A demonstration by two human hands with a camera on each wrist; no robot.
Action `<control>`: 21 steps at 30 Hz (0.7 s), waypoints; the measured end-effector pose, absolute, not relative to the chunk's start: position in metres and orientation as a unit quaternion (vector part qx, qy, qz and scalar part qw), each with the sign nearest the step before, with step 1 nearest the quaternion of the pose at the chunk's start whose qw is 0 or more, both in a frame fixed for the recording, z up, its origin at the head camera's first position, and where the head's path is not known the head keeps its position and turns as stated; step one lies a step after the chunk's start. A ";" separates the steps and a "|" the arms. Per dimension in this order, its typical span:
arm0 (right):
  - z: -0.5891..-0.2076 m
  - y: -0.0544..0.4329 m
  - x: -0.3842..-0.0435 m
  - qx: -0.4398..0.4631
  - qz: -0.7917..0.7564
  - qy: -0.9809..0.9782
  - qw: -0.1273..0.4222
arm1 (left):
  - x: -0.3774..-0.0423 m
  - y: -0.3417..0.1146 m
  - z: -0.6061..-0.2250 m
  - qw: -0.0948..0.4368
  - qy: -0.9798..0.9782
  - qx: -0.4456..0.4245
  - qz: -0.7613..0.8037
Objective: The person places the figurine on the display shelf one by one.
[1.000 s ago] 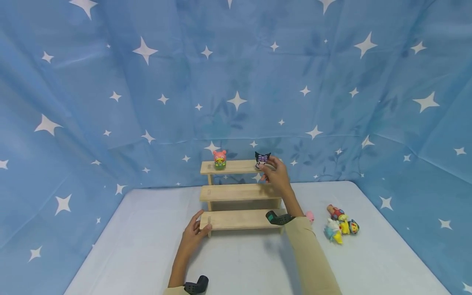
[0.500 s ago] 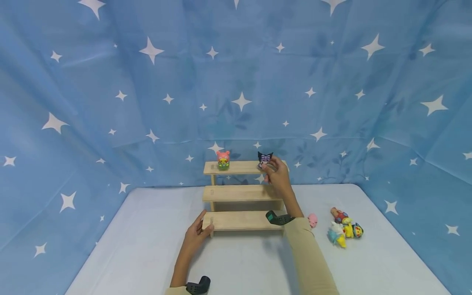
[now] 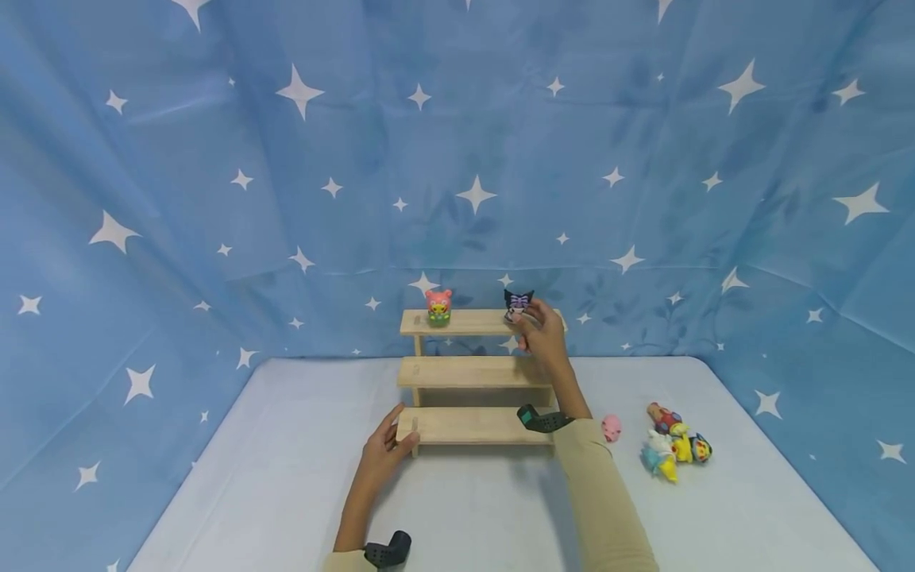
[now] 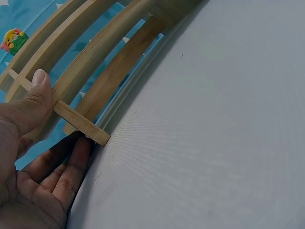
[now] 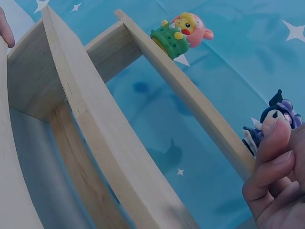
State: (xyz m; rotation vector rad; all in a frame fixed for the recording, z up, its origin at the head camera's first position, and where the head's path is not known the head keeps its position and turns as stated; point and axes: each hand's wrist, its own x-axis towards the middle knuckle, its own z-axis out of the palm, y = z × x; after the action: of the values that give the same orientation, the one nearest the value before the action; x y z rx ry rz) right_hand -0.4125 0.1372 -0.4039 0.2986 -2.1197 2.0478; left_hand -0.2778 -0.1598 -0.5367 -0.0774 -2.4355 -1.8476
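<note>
A three-tier wooden display stand [image 3: 472, 371] rises in steps on the white table. My right hand [image 3: 546, 334] pinches a black-and-purple figurine [image 3: 518, 303] at the right end of the top tier. Thumb and fingers cover part of it in the right wrist view, its base right at the board's edge. My left hand [image 3: 382, 453] holds the left end of the lowest tier, thumb [image 4: 40, 88] over the board and fingers [image 4: 71, 176] round the side support. Near the top tier's left end stands a figurine with a pink hood and green body [image 3: 439, 308].
Right of the stand, close to my right sleeve, lies a small pink figurine [image 3: 611, 428]. Farther right is a cluster of several figurines: a red-and-blue one [image 3: 664, 418], a yellow one [image 3: 682, 448] and a white-and-teal one [image 3: 658, 457]. A blue starry curtain [image 3: 343, 159] hangs behind.
The head view has shifted slightly, so the whole scene sits a little farther right. The pink figurine shows fully beside my sleeve. Both hands keep their grips.
</note>
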 end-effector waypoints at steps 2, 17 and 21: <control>-0.404 0.138 -0.414 0.096 0.688 -0.715 0.083 | -0.275 -0.158 -0.531 0.041 -0.795 -0.021 -0.604; -0.410 0.135 -0.412 0.111 0.670 -0.725 0.117 | -0.263 -0.154 -0.503 0.028 -0.786 -0.024 -0.618; -0.412 0.134 -0.414 0.114 0.673 -0.722 0.114 | -0.271 -0.156 -0.518 0.031 -0.788 -0.021 -0.614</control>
State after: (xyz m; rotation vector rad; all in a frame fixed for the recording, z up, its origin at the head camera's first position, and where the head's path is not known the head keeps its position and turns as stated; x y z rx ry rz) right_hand -0.4144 0.1342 -0.4117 0.3355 -2.1178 1.9720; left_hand -0.2715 -0.1557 -0.5175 -0.0658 -2.4288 -1.8922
